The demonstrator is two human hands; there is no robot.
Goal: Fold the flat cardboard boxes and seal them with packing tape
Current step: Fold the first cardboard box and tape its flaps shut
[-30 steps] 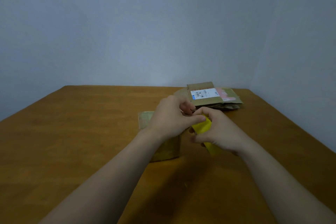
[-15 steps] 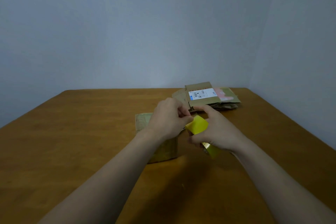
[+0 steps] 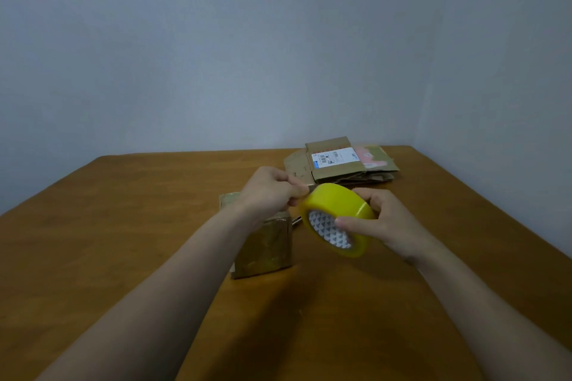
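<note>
Above a wooden table, the right hand grips the yellow tape roll, thumb across its core. The left hand pinches the roll's far-left edge with curled fingers, over the folded box. Pulling the end straight and taut should prevent creasing; flat boxes wait far right.

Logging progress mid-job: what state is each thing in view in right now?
Tape roll: held off the table, tilted, core toward camera.
Right hand: grips the roll.
Left hand: pinches at the roll's rim, apparently the tape end.
Small box: folded up, wrapped in tape, standing on the table.
Flat boxes: unfolded, stacked at the far side.
</note>
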